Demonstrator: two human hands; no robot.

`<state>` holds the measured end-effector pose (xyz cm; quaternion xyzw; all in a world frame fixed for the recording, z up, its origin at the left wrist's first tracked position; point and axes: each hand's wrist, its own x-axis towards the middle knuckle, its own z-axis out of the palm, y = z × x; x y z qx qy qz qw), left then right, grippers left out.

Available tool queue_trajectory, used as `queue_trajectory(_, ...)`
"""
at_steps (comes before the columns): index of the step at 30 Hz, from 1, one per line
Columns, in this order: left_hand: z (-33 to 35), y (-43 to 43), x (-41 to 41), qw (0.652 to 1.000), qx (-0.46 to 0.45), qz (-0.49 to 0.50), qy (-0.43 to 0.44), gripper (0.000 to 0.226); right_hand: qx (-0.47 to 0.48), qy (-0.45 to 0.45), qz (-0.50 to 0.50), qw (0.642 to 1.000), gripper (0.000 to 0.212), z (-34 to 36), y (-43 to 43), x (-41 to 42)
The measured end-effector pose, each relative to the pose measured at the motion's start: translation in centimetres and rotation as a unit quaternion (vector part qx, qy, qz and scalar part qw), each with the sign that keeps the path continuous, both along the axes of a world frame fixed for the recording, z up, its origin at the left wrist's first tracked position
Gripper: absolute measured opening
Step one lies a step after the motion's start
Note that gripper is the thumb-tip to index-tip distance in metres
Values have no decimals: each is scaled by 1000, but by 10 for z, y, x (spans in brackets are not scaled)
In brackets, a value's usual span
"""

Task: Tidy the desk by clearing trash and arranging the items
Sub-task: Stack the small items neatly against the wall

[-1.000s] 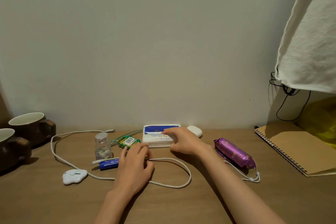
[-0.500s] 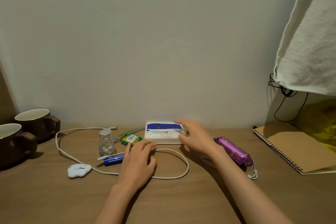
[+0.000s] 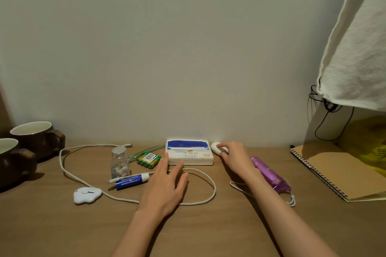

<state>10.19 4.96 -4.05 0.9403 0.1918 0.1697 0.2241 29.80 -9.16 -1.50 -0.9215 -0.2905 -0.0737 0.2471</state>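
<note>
A blue-and-white tissue pack (image 3: 190,153) lies flat against the wall. Just right of it is a small white oval case (image 3: 215,147); my right hand (image 3: 236,157) has its thumb and fingertips closed around the case's right end. My left hand (image 3: 165,185) lies flat and open on the desk over a looping white cable (image 3: 210,181), its index fingertip touching the pack's front left corner. Left of that hand are a blue tube (image 3: 130,182), a green battery pack (image 3: 149,159) and a small glass bottle (image 3: 120,162). A purple packet (image 3: 269,173) lies beside my right wrist.
A white cloud-shaped device (image 3: 87,194) sits on the cable at the left. Two brown mugs (image 3: 38,137) stand at the far left. A spiral notebook (image 3: 338,171) lies at the right under a hanging white cloth (image 3: 359,48), with a black cord (image 3: 325,115) behind.
My right hand slid from the top of the tissue pack to the white oval case at its right. The pack now sits squarer against the wall. My left hand barely moved.
</note>
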Motion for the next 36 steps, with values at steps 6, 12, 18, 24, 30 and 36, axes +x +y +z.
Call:
queue_trajectory(6,-1,1,1,1000,-14,0,6,57,39,-11,-2,999,29,-4,7,-3)
queue_trajectory(12,-3,3,2,1000,-19,2,3,59,68,-44,-29,996,25,-9,15,-12)
queue_trajectory(18,-4,4,2,1000,-26,-2,-1,58,98,-14,2,995,30,4,3,-18)
queue_trajectory(24,-7,7,3,1000,-28,-8,-10,56,5,-32,-27,999,43,33,-51,-19)
queue_trajectory(30,-10,8,4,1000,-24,-8,-10,56,-149,52,-132,979,61,5,-97,-7)
queue_trajectory(36,-8,6,3,1000,-25,-10,-13,54,-119,35,-118,985,46,-2,-99,-12)
